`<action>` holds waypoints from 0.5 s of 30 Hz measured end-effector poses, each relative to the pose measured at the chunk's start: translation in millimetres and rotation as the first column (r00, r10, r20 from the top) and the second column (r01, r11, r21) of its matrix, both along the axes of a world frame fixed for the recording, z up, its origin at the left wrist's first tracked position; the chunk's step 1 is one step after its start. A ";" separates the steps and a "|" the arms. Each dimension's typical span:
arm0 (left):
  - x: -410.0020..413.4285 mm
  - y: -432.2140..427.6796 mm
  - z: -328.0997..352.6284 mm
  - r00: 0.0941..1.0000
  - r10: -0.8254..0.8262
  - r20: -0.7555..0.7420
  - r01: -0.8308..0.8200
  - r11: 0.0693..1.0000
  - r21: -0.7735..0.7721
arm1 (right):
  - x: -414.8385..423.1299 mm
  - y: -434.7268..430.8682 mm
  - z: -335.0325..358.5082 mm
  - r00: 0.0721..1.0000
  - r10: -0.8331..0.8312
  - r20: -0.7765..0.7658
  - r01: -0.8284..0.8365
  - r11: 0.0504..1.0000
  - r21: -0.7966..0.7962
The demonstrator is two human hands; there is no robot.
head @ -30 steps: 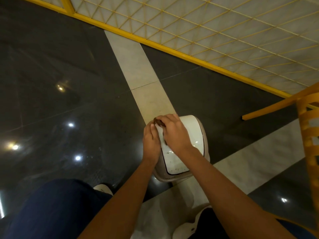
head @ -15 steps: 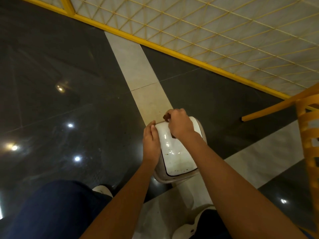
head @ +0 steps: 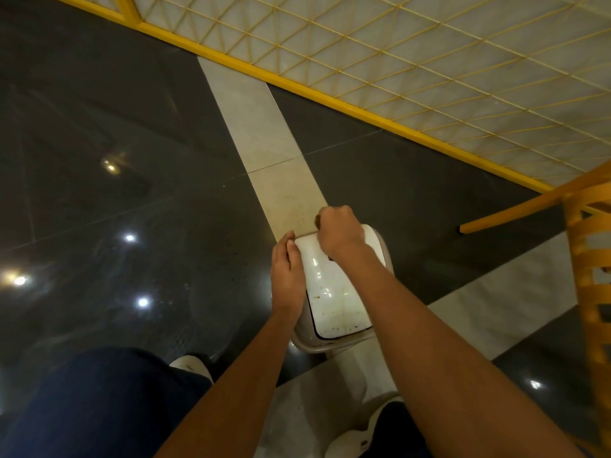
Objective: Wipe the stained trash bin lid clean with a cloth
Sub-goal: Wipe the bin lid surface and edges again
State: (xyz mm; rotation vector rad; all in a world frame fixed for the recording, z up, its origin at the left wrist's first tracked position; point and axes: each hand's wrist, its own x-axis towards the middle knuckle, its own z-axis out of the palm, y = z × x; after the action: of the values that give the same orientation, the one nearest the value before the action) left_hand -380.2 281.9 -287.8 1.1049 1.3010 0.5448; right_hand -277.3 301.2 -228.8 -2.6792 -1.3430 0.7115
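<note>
The bin (head: pixel 319 348) stands on the floor (head: pixel 132 193) just ahead of the person's feet, its white lid (head: pixel 334 302) facing up. The lid's long axis runs roughly away from the person, with brown specks on the near half. It looks like hard, glossy plastic: probably light, slick and apt to shift, so it is best braced at a side edge. The left hand (head: pixel 287 276) lies flat, fingers straight, along the lid's left edge. The right hand (head: pixel 340 236) is fisted at the far end, clenched on a bunched cloth (head: pixel 318 221) that is mostly hidden.
</note>
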 end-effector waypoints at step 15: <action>5.4 19.9 8.8 0.988 -0.136 -0.071 0.143 0.984 0.104 | 55.7 -56.1 -10.8 0.970 -0.237 -0.056 0.243 0.944 0.224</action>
State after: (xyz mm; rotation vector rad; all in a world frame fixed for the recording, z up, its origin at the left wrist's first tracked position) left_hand -374.8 301.8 -279.0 1.3024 1.2491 0.4836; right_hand -221.6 245.1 -239.6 -2.5738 -0.9974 0.5301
